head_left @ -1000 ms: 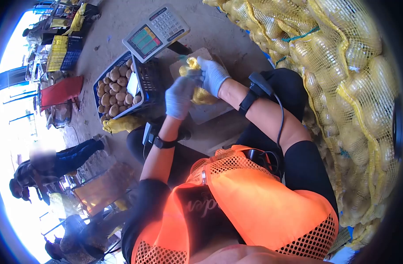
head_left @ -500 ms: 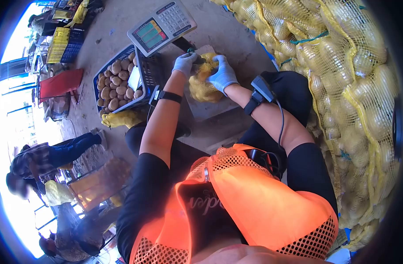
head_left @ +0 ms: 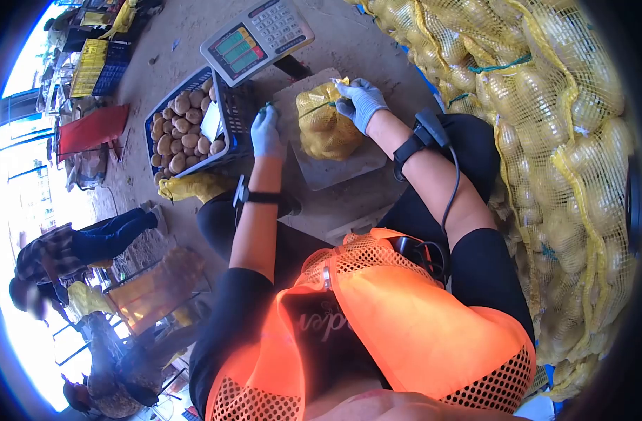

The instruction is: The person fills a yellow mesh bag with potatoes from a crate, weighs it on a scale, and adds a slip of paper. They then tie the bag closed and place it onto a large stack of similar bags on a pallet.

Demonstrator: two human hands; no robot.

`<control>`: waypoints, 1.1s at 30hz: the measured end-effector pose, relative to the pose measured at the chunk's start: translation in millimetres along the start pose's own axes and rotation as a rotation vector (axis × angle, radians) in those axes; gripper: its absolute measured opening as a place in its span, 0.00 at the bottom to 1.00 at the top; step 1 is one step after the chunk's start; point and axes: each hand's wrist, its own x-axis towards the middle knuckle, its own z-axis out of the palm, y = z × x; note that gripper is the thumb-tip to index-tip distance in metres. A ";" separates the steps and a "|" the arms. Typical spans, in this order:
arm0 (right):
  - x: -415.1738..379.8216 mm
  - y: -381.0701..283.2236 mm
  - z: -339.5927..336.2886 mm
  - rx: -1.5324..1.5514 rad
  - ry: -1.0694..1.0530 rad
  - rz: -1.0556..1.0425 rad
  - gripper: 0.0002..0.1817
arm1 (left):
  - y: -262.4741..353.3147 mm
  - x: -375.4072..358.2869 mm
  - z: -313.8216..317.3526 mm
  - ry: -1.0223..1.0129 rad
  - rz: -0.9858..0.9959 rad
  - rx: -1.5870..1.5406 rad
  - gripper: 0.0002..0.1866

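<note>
A yellow mesh bag of potatoes (head_left: 328, 133) sits on the flat metal scale platform (head_left: 335, 175), with a green tie (head_left: 317, 109) around its neck. My right hand (head_left: 364, 105), in a pale glove, pinches the gathered top of the bag. My left hand (head_left: 267, 135), also gloved, is to the left of the bag and apart from it. Its fingers are closed, with a small bit of green string (head_left: 269, 104) at the tips. Whether that string joins the tie on the bag is too fine to tell.
Beyond the platform stands the scale's display (head_left: 256, 38). A blue crate (head_left: 228, 116) of loose potatoes is on the left, a yellow mesh bag (head_left: 191, 186) beside it. Full mesh sacks (head_left: 538, 105) are stacked along the right. A person (head_left: 89, 245) stands at far left.
My left hand has drawn away from the bag's neck to the left. My right hand has shifted up and right to the bag's top, and the green tie now shows around the neck.
</note>
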 end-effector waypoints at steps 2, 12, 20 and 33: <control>1.2 -0.8 0.5 0.067 0.023 0.053 0.11 | -7.0 -44.3 14.0 -0.139 0.517 0.484 0.07; 3.0 12.6 -9.7 0.270 -0.530 0.144 0.24 | 9.2 -77.1 109.2 -0.435 0.863 1.206 0.10; 4.1 12.8 -34.6 -0.208 -0.361 -0.069 0.28 | -3.4 53.4 76.6 -0.542 0.475 1.117 0.10; -0.8 5.3 -20.7 -0.644 -0.062 -0.214 0.17 | -44.4 -40.5 62.7 -0.172 0.358 1.021 0.10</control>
